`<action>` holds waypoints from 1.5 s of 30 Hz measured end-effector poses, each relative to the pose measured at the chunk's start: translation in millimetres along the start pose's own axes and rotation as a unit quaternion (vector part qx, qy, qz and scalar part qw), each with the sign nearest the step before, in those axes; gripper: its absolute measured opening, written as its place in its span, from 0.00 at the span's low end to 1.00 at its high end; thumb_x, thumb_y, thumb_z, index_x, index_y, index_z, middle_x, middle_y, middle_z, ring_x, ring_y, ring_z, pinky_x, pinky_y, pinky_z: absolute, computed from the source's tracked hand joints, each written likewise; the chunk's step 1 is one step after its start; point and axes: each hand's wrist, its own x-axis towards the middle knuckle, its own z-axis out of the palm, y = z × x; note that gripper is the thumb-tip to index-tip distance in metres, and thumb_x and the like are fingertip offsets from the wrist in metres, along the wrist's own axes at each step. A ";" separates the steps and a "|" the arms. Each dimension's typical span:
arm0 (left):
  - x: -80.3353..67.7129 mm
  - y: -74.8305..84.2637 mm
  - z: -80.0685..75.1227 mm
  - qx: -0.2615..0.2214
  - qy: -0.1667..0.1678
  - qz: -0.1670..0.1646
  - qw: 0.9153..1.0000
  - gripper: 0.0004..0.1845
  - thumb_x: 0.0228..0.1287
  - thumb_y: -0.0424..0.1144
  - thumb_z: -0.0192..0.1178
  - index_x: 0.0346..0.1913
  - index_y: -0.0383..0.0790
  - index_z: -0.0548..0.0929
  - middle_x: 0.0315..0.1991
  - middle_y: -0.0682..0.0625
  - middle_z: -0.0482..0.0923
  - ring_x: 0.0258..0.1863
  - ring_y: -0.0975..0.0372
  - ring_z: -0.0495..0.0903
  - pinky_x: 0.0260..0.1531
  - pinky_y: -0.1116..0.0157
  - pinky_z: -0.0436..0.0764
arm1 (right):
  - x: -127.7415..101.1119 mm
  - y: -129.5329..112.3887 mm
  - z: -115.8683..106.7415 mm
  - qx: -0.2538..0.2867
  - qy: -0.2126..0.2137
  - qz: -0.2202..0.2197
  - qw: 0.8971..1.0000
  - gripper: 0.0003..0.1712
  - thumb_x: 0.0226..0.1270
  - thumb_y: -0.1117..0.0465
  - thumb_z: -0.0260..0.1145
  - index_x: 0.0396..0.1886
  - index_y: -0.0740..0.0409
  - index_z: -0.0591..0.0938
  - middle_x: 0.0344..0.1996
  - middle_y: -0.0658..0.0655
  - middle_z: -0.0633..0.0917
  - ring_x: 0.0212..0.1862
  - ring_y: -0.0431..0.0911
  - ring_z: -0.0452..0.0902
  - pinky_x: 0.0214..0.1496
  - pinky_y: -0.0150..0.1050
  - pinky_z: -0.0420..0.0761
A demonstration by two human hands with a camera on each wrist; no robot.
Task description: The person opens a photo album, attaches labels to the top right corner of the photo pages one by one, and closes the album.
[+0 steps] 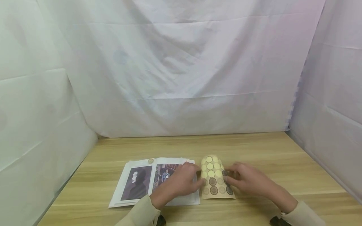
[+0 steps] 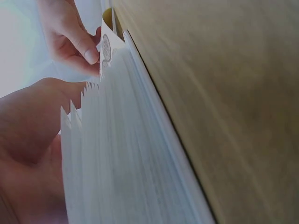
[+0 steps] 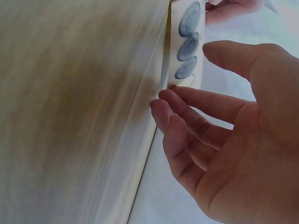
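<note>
A tan sheet of round stickers (image 1: 214,189) stands bowed just right of an open photo book (image 1: 176,201), its upper part curving away. My left hand (image 1: 183,179) reaches over the book's right page and holds the sheet's left edge, thumb on the near face. At the opposite edge my right hand (image 1: 250,179) grips the sheet between thumb and fingers. Dark ringed circles (image 3: 189,49) show along the sheet in the right wrist view. The book's thick page edges (image 2: 121,140) fill the middle of the left wrist view, hiding part of the left hand's fingers.
On the book's left page is a dark portrait photo (image 1: 138,183); a photo of a person in a jacket (image 1: 165,175) lies on the right one. A round sticker (image 1: 150,161) sits at the book's top edge. White cloth (image 1: 181,69) encloses the wooden table (image 1: 249,144) on three sides.
</note>
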 end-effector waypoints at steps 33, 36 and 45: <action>9.1 9.9 0.3 -0.522 0.037 -0.135 0.841 0.25 0.68 0.38 0.74 0.66 0.38 0.81 0.56 0.43 0.89 0.55 0.54 0.90 0.57 0.58 0.90 | -6.5 -10.5 -20.8 0.317 0.100 0.073 0.940 0.30 0.74 0.58 0.75 0.70 0.65 0.78 0.50 0.64 0.84 0.48 0.43 0.91 0.53 0.35 0.90; 10.8 11.5 1.0 -0.578 0.010 -0.124 0.807 0.23 0.68 0.40 0.74 0.63 0.42 0.84 0.53 0.45 0.90 0.51 0.55 0.90 0.58 0.58 0.89 | -8.8 -13.9 -21.3 0.333 0.097 0.060 0.936 0.26 0.75 0.57 0.74 0.66 0.63 0.80 0.50 0.64 0.84 0.48 0.45 0.92 0.54 0.36 0.90; 10.8 21.0 2.4 -0.645 -0.026 -0.115 0.755 0.18 0.67 0.37 0.74 0.58 0.39 0.87 0.50 0.43 0.92 0.46 0.55 0.93 0.52 0.54 0.92 | -12.5 -24.0 -16.5 0.340 0.113 0.032 0.933 0.23 0.75 0.59 0.74 0.65 0.59 0.81 0.48 0.63 0.84 0.46 0.46 0.92 0.54 0.38 0.91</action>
